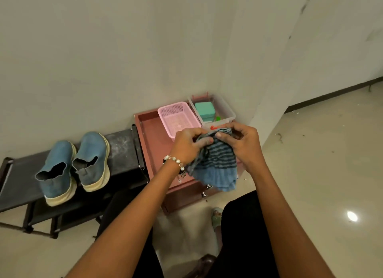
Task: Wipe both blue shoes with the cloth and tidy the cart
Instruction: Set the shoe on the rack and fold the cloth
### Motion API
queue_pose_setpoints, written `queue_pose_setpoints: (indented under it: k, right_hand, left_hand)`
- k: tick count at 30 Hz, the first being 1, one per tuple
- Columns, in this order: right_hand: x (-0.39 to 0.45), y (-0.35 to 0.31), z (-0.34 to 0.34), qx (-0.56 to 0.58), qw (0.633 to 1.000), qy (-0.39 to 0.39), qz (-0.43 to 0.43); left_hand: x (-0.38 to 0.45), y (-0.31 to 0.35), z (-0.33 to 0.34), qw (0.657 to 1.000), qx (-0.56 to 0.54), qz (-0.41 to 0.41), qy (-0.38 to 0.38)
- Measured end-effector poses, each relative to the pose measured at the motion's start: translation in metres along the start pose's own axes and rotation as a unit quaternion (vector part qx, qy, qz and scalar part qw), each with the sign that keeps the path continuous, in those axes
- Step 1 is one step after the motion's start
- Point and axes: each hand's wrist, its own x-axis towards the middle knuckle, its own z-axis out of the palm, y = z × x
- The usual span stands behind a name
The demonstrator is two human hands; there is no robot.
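Two blue slip-on shoes with cream soles stand side by side on a black rack: the left shoe (57, 172) and the right shoe (93, 160), toes toward the wall. A blue cloth with dark stripes (215, 165) hangs above the reddish-brown cart (149, 132). My left hand (188, 146) and my right hand (242, 143) both grip the cloth's top edge, bunching it between them. The cloth's lower part dangles over the cart's front right corner.
On the cart sit an empty pink mesh basket (178, 118) and a clear bin (224, 109) holding a teal box (204, 110). The black shoe rack (122, 145) touches the cart's left side. A wall stands behind; tiled floor spreads to the right.
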Motion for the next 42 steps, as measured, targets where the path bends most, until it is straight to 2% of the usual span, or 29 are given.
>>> queue_pose_setpoints:
  k: [3,6,8,10,14,17,20,22,25,28,30,34,37,38,41,42]
  right_hand:
    - [-0.019,-0.012,0.003,0.087,0.996,-0.025,0.012]
    - [-0.042,-0.004,0.007,0.106,0.985,-0.117,0.065]
    - [-0.056,0.003,0.011,0.100,0.976,-0.166,0.104]
    - [-0.064,0.005,0.015,0.086,0.974,-0.176,0.116]
    - [-0.058,-0.009,0.016,0.055,0.984,-0.123,0.116]
    - [-0.049,-0.029,0.018,0.039,0.992,-0.091,0.082]
    - [-0.042,-0.045,0.022,-0.002,0.992,-0.102,0.069]
    - [-0.036,-0.050,0.021,-0.095,0.986,-0.113,0.081]
    - [-0.032,-0.051,0.024,-0.243,0.964,-0.064,0.092]
    - [-0.035,-0.047,0.037,-0.284,0.954,0.037,0.089]
    - [-0.035,-0.044,0.046,-0.256,0.960,0.078,0.082]
    - [-0.037,-0.057,0.061,-0.081,0.992,0.023,0.091]
    - [-0.041,-0.070,0.061,0.020,0.994,-0.022,0.102]
    - [-0.041,-0.071,0.058,0.057,0.991,-0.036,0.116]
    - [-0.041,-0.071,0.048,0.085,0.985,-0.080,0.123]
    - [-0.040,-0.069,0.044,0.086,0.985,-0.084,0.124]
  left_hand:
    - [-0.017,0.020,-0.017,0.996,-0.060,-0.006,0.063]
    - [-0.037,0.043,-0.035,0.987,-0.130,-0.018,0.091]
    - [-0.046,0.049,-0.046,0.985,-0.138,-0.014,0.104]
    - [-0.052,0.049,-0.058,0.986,-0.116,-0.015,0.118]
    - [-0.060,0.036,-0.077,0.981,-0.113,-0.052,0.149]
    - [-0.067,0.029,-0.087,0.973,-0.166,-0.123,0.103]
    - [-0.074,0.023,-0.088,0.964,-0.185,-0.185,0.054]
    - [-0.075,0.016,-0.084,0.951,-0.208,-0.205,0.101]
    - [-0.075,0.008,-0.077,0.940,-0.215,-0.201,0.174]
    - [-0.078,0.017,-0.063,0.949,-0.180,-0.153,0.210]
    - [-0.082,0.027,-0.052,0.955,-0.152,-0.105,0.234]
    - [-0.091,0.038,-0.029,0.977,-0.116,-0.031,0.174]
    - [-0.095,0.036,-0.020,0.989,-0.021,0.026,0.141]
    - [-0.096,0.035,-0.019,0.993,-0.011,0.037,0.110]
    - [-0.096,0.029,-0.023,0.998,-0.023,0.055,0.005]
    - [-0.096,0.027,-0.025,0.997,-0.069,0.037,-0.010]
